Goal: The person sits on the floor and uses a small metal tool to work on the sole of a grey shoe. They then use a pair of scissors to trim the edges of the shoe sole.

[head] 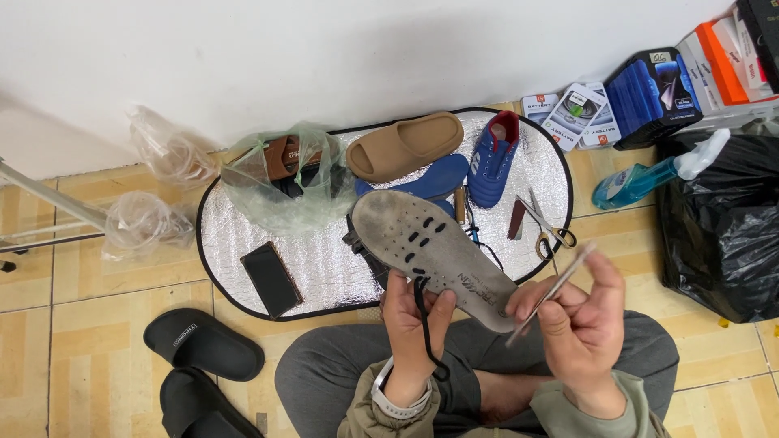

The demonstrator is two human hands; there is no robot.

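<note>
My left hand (415,323) grips the heel end of a grey worn insole (428,247) with several slots, held flat above my lap. A black lace (428,334) hangs from that hand down past my wrist. My right hand (579,318) pinches a thin metal tool (552,292), its lower tip near the insole's heel edge. Grey trousers cover my crossed legs (324,373) below both hands.
A silver mat (324,268) on the tiled floor holds a tan slide sandal (403,145), blue shoe (492,158), blue insole (434,180), scissors (548,229), black phone (271,278) and a plastic bag (284,178). Black slippers (203,345) lie left; spray bottle (649,174), boxes and a black bag (722,235) right.
</note>
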